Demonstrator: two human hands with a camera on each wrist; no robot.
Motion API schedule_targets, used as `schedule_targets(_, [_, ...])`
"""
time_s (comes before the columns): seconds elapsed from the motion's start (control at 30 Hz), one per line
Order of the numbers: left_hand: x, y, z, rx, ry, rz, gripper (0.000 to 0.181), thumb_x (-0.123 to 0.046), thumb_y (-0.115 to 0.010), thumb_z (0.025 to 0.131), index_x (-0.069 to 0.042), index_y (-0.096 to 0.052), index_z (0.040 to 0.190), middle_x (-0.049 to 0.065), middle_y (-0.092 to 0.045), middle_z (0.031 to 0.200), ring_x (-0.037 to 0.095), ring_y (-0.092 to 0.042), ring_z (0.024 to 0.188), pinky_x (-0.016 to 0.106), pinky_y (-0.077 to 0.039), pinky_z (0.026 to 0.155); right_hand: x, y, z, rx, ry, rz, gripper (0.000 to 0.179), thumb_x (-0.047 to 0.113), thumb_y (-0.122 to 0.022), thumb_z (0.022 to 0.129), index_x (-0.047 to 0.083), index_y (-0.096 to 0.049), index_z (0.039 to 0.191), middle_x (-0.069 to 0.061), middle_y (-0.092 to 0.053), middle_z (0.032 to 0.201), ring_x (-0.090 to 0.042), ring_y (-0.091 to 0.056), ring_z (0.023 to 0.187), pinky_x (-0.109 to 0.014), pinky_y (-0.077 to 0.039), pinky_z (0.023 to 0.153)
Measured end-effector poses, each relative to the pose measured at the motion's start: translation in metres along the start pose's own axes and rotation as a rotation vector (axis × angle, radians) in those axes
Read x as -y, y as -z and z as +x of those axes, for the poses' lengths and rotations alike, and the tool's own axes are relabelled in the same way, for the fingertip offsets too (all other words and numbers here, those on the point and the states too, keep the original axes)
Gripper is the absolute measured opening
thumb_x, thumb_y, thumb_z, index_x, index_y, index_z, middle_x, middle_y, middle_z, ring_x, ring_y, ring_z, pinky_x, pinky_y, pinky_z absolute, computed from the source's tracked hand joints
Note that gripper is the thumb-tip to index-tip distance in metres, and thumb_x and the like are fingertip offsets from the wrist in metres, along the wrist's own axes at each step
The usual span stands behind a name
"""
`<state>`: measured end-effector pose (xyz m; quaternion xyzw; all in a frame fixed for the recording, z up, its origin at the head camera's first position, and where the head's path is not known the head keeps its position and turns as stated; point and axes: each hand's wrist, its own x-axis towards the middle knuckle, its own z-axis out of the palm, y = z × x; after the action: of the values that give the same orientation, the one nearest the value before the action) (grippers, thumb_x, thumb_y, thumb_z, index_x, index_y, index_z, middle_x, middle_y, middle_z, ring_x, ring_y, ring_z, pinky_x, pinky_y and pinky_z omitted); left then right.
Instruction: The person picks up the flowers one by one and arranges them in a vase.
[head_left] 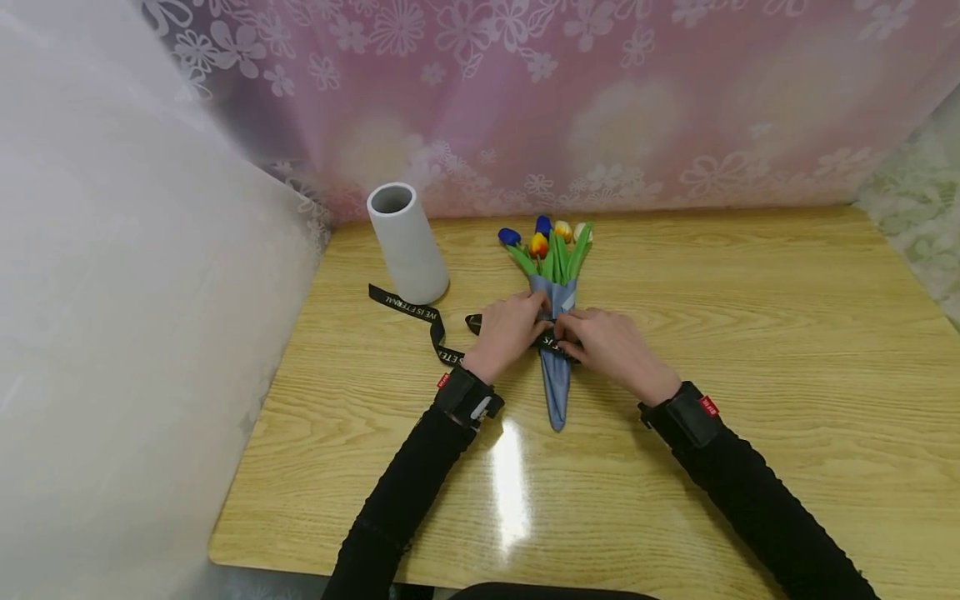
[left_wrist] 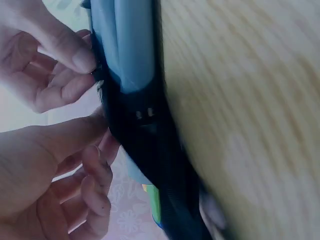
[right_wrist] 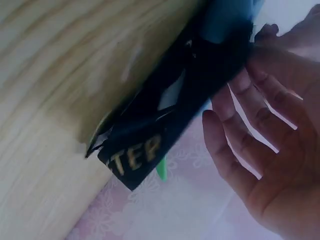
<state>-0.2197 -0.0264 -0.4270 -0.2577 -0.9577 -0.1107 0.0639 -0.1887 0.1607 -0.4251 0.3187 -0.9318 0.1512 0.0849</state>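
A bouquet of artificial tulips [head_left: 538, 245] in blue, yellow-orange and white lies on the table, wrapped in a blue-grey cone [head_left: 556, 387]. Black ribbon [left_wrist: 145, 117] with pale lettering goes round the wrap's middle. My left hand [head_left: 512, 327] pinches the ribbon at the front of the wrap. From the other side my right hand [head_left: 609, 342] pinches it too, close to the left fingertips. In the right wrist view a cut ribbon end [right_wrist: 135, 160] juts out beside the wrap. Whether the ribbon is knotted cannot be made out.
A white cylindrical vase [head_left: 411, 258] stands at the back left of the wooden table [head_left: 750, 333]. The long ribbon tail [head_left: 408, 305] trails left past its base. Behind the table hangs a pink floral curtain [head_left: 487, 100]; white sheeting [head_left: 135, 292] borders the left side.
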Motion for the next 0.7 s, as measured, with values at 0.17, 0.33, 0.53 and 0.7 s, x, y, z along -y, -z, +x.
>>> schedule_targets(0.17, [0.009,0.005,-0.006,0.037,0.039,-0.005,0.009,-0.026,-0.072,0.096,-0.017,-0.071,0.099,-0.002,-0.07,0.086,0.017,-0.066,0.071,0.031,-0.052,0.055,-0.008,0.009,-0.007,0.018,-0.034,0.0,0.01,0.003,-0.075,0.088,0.01,-0.067,0.09,-0.003,-0.065,0.078,-0.017,-0.06,0.066,-0.033,-0.048,0.055])
schedule_targets(0.33, [0.034,0.017,-0.025,0.055,0.116,0.046,0.007,-0.016,-0.07,0.096,-0.015,-0.069,0.089,-0.001,-0.065,0.075,0.017,-0.058,0.061,0.028,-0.04,0.046,-0.028,0.023,-0.035,0.02,-0.168,-0.029,0.007,0.003,-0.069,0.09,0.007,-0.063,0.091,-0.006,-0.063,0.083,-0.022,-0.058,0.071,-0.038,-0.047,0.059])
schedule_targets(0.53, [0.073,0.032,-0.054,0.124,0.265,0.081,0.041,-0.007,-0.07,0.09,-0.016,-0.044,0.06,-0.003,-0.032,0.055,0.014,-0.029,0.051,0.028,-0.019,0.047,-0.056,0.033,-0.076,0.041,-0.266,-0.113,0.005,0.002,-0.065,0.093,0.001,-0.061,0.095,-0.018,-0.059,0.093,-0.036,-0.053,0.086,-0.045,-0.046,0.075])
schedule_targets(0.7, [0.1,0.042,-0.072,0.156,0.389,0.09,0.04,-0.011,-0.075,0.088,-0.014,-0.052,0.056,-0.002,-0.039,0.053,0.016,-0.036,0.051,0.029,-0.028,0.045,-0.081,0.04,-0.097,0.092,-0.301,-0.171,0.007,0.001,-0.067,0.091,-0.002,-0.062,0.094,-0.022,-0.058,0.093,-0.039,-0.053,0.087,-0.049,-0.046,0.079])
